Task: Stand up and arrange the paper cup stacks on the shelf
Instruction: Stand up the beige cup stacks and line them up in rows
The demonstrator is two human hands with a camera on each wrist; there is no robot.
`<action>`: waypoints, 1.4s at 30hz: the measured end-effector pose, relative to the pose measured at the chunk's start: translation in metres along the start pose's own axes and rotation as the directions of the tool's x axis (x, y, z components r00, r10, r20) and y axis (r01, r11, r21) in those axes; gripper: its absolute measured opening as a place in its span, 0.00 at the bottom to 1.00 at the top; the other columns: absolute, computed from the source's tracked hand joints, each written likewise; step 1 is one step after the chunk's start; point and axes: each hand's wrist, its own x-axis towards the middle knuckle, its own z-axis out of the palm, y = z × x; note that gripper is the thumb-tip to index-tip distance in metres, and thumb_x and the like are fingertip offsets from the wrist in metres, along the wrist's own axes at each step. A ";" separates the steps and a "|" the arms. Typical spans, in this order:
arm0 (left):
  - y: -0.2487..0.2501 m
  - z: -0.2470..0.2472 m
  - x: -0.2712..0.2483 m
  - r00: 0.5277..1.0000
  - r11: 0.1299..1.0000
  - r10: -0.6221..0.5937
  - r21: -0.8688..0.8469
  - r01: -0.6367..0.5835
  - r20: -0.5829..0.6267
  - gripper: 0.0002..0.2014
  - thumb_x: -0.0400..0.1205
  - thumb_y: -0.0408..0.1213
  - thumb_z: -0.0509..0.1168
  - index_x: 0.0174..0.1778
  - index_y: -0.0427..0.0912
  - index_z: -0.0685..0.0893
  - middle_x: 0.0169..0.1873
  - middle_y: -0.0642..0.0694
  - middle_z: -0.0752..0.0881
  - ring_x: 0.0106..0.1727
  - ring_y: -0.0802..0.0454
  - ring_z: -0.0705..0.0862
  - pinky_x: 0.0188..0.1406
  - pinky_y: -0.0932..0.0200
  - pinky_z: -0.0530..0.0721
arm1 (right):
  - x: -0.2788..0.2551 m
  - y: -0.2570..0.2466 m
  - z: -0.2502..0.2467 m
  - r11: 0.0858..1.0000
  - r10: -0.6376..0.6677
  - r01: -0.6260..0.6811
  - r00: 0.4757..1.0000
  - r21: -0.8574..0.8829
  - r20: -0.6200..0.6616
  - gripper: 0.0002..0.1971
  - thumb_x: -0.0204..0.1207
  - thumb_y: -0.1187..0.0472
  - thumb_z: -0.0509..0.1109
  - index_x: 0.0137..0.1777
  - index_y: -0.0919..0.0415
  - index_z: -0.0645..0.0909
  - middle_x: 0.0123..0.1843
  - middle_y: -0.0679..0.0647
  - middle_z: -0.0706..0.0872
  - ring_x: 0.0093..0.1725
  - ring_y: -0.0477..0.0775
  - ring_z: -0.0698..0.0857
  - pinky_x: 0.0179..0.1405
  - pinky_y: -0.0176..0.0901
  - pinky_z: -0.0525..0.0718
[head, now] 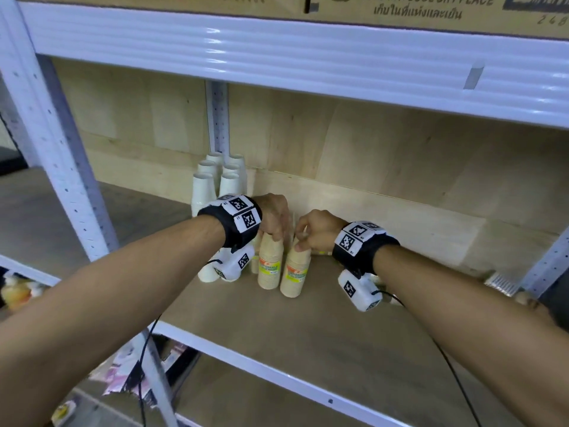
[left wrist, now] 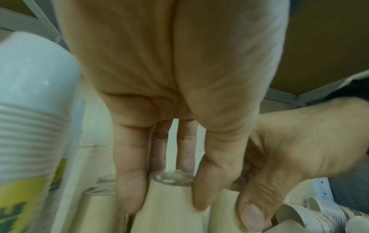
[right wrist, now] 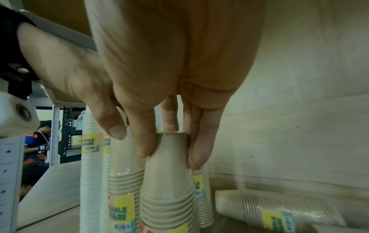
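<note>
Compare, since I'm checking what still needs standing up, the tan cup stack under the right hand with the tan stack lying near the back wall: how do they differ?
The held tan stack stands upright on the shelf; the lying tan stack is on its side. The right hand pinches the top of the held one; nothing touches the lying one. The held one stands among other upright stacks; the lying one is apart, nearer the wall. Both are tan, plastic-wrapped, with yellow labels.

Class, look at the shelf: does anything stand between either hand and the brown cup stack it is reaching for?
No. The left hand already grips the top of one brown cup stack, and the right hand grips the neighbouring brown stack.
</note>
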 end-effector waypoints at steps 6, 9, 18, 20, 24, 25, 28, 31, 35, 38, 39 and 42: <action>-0.016 0.003 -0.003 0.999 0.999 -0.031 0.020 0.031 -0.029 0.15 0.73 0.30 0.75 0.57 0.35 0.89 0.48 0.43 0.88 0.43 0.51 0.82 0.37 0.60 0.81 | 0.014 -0.012 0.012 0.998 -0.029 0.030 0.999 0.047 -0.015 0.14 0.65 0.56 0.82 0.48 0.58 0.85 0.46 0.55 0.87 0.47 0.57 0.89 0.47 0.49 0.90; -0.021 0.006 -0.003 0.999 1.000 -0.026 0.016 0.026 -0.039 0.15 0.73 0.30 0.76 0.56 0.36 0.89 0.48 0.43 0.89 0.46 0.51 0.83 0.37 0.61 0.81 | 0.018 -0.014 0.014 0.999 -0.045 0.046 0.999 0.029 -0.025 0.15 0.67 0.55 0.81 0.50 0.59 0.85 0.46 0.52 0.86 0.48 0.54 0.86 0.46 0.44 0.84; -0.031 0.016 0.003 0.999 0.999 -0.041 0.026 0.042 -0.029 0.14 0.73 0.31 0.75 0.55 0.35 0.89 0.51 0.40 0.90 0.48 0.49 0.85 0.49 0.53 0.86 | 0.024 -0.016 0.021 0.997 -0.053 0.054 0.998 0.049 -0.036 0.15 0.67 0.55 0.81 0.51 0.58 0.86 0.50 0.54 0.87 0.52 0.55 0.85 0.54 0.46 0.84; -0.031 0.016 0.003 0.999 0.999 -0.036 0.031 0.037 -0.036 0.15 0.74 0.31 0.75 0.56 0.34 0.89 0.52 0.39 0.90 0.49 0.48 0.86 0.49 0.53 0.86 | 0.024 -0.015 0.021 0.997 -0.045 0.048 0.998 0.063 -0.043 0.15 0.68 0.55 0.81 0.52 0.58 0.86 0.52 0.54 0.87 0.53 0.55 0.85 0.54 0.45 0.84; -0.031 0.014 0.003 0.998 0.999 -0.022 0.027 0.024 -0.051 0.14 0.74 0.31 0.75 0.55 0.33 0.88 0.51 0.38 0.90 0.53 0.45 0.87 0.51 0.52 0.86 | 0.023 -0.016 0.021 0.994 -0.041 0.044 0.999 0.095 -0.029 0.14 0.68 0.55 0.81 0.52 0.56 0.86 0.52 0.54 0.87 0.55 0.55 0.85 0.57 0.47 0.84; -0.031 0.014 0.004 0.998 1.000 -0.015 0.026 0.016 -0.060 0.14 0.74 0.31 0.75 0.55 0.33 0.88 0.51 0.38 0.90 0.54 0.44 0.87 0.51 0.51 0.86 | 0.022 -0.016 0.020 0.994 -0.040 0.042 0.999 0.097 -0.025 0.13 0.68 0.56 0.81 0.52 0.56 0.86 0.51 0.53 0.87 0.55 0.55 0.86 0.57 0.47 0.84; -0.029 0.010 0.004 0.997 0.999 0.001 0.054 0.004 -0.082 0.12 0.76 0.31 0.72 0.55 0.35 0.89 0.51 0.40 0.90 0.53 0.45 0.88 0.49 0.53 0.88 | 0.018 -0.012 0.016 0.994 -0.028 0.030 0.999 0.101 -0.018 0.15 0.69 0.56 0.80 0.55 0.53 0.86 0.50 0.51 0.86 0.55 0.54 0.85 0.56 0.44 0.82; -0.025 0.001 0.008 0.993 1.000 0.007 0.007 -0.007 -0.119 0.13 0.75 0.34 0.73 0.56 0.41 0.88 0.54 0.45 0.88 0.52 0.48 0.86 0.42 0.59 0.83 | 0.012 -0.006 0.007 0.998 0.004 -0.001 0.999 0.062 -0.045 0.21 0.69 0.52 0.80 0.62 0.52 0.84 0.56 0.53 0.87 0.56 0.54 0.85 0.54 0.41 0.79; -0.011 -0.010 0.015 0.981 0.998 0.035 -0.046 -0.044 -0.191 0.19 0.75 0.38 0.75 0.62 0.48 0.84 0.54 0.52 0.79 0.53 0.51 0.80 0.47 0.59 0.80 | -0.005 0.008 -0.013 0.999 0.035 -0.034 0.996 0.013 -0.087 0.20 0.73 0.54 0.77 0.65 0.54 0.83 0.57 0.53 0.86 0.54 0.52 0.83 0.50 0.38 0.75; 0.008 -0.013 0.024 0.977 0.994 0.083 -0.051 -0.095 -0.197 0.19 0.76 0.39 0.75 0.63 0.50 0.84 0.54 0.51 0.79 0.54 0.51 0.81 0.51 0.58 0.82 | -0.021 0.027 -0.027 0.996 0.093 -0.094 0.989 -0.001 -0.117 0.21 0.72 0.53 0.77 0.66 0.53 0.82 0.57 0.52 0.86 0.54 0.52 0.84 0.51 0.40 0.77; 0.014 -0.014 0.028 0.977 0.992 0.096 -0.066 -0.110 -0.192 0.19 0.76 0.39 0.75 0.63 0.50 0.84 0.55 0.50 0.79 0.54 0.50 0.81 0.51 0.58 0.82 | -0.026 0.034 -0.031 0.993 0.116 -0.117 0.986 -0.006 -0.122 0.22 0.72 0.53 0.77 0.66 0.52 0.82 0.57 0.52 0.86 0.54 0.52 0.84 0.52 0.41 0.78; 0.036 -0.012 0.039 0.968 0.982 0.161 -0.071 -0.177 -0.190 0.18 0.76 0.40 0.75 0.63 0.50 0.84 0.55 0.52 0.78 0.54 0.52 0.79 0.53 0.59 0.80 | -0.043 0.057 -0.042 0.983 0.183 -0.186 0.974 -0.008 -0.135 0.22 0.72 0.52 0.77 0.66 0.53 0.81 0.57 0.52 0.86 0.56 0.53 0.83 0.55 0.43 0.80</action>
